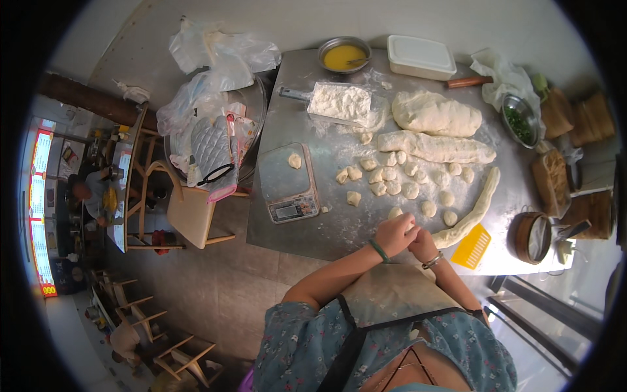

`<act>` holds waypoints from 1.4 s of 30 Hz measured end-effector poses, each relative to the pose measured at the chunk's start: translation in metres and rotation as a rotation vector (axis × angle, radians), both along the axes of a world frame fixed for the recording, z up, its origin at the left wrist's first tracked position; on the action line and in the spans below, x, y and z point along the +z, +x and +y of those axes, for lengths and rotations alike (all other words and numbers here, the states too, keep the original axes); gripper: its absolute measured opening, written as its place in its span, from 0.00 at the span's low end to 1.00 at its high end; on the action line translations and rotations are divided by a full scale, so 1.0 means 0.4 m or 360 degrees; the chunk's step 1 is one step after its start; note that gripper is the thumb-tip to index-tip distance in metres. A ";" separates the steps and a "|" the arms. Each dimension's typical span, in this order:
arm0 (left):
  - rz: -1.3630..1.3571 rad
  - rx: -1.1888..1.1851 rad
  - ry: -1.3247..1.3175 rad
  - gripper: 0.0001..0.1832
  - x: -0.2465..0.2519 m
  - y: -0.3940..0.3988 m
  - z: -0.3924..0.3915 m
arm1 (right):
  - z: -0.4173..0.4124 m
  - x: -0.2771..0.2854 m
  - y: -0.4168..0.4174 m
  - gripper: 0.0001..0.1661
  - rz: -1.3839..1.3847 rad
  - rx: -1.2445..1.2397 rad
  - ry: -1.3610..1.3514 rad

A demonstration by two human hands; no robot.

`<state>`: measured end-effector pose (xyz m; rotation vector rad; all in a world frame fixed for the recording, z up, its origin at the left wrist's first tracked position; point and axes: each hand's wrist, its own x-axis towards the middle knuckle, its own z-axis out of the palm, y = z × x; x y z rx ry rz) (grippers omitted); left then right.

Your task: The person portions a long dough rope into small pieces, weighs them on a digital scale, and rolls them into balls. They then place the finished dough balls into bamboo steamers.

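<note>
Both my left hand (396,233) and my right hand (422,245) are close together at the table's near edge. My left hand is closed around a piece of dough (395,212) that pokes out above it. Curled fingers of my right hand meet it, beside the lower end of a long dough rope (472,220); whether they grip the rope is hidden. Beyond my hands lie several small dough pieces (410,190), a floured dough log (436,147) and a large dough mass (437,113). One dough piece (294,160) rests on the digital scale (286,183).
A yellow slotted scraper (471,246) lies right of my hands. Further back are a metal scoop of flour (340,104), a bowl of yellow liquid (344,55), a lidded container (421,56) and a bowl of chopped greens (520,121). A chair (188,215) stands at left.
</note>
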<state>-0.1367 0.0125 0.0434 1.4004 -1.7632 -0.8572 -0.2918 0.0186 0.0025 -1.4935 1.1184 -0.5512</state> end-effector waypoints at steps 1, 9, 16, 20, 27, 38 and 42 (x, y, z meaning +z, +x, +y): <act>-0.0020 0.0068 -0.0110 0.10 -0.021 -0.011 -0.005 | 0.001 0.005 0.001 0.14 -0.0042 -0.0012 0.0089; -0.0673 0.0513 -0.0578 0.08 -0.027 0.241 -0.093 | 0.001 0.072 -0.064 0.24 -0.0120 -0.0138 0.0386; -0.1249 0.1124 -0.0165 0.21 -0.001 0.624 -0.134 | 0.006 0.016 -0.034 0.35 0.0014 -0.0066 0.0060; -0.1451 0.1032 0.0128 0.26 0.010 0.595 -0.198 | 0.011 0.014 -0.038 0.39 0.0132 -0.0060 0.0103; -0.0664 0.0676 -0.0667 0.23 0.046 0.393 -0.236 | 0.005 0.062 -0.025 0.47 0.0358 -0.0079 -0.0013; 0.0155 -0.0511 0.0223 0.11 -0.088 0.010 -0.007 | 0.002 0.032 0.004 0.42 0.0217 -0.0087 -0.0729; 0.0390 -0.0428 0.0389 0.10 -0.044 0.025 -0.036 | -0.009 0.001 -0.059 0.23 0.0628 0.0243 -0.0904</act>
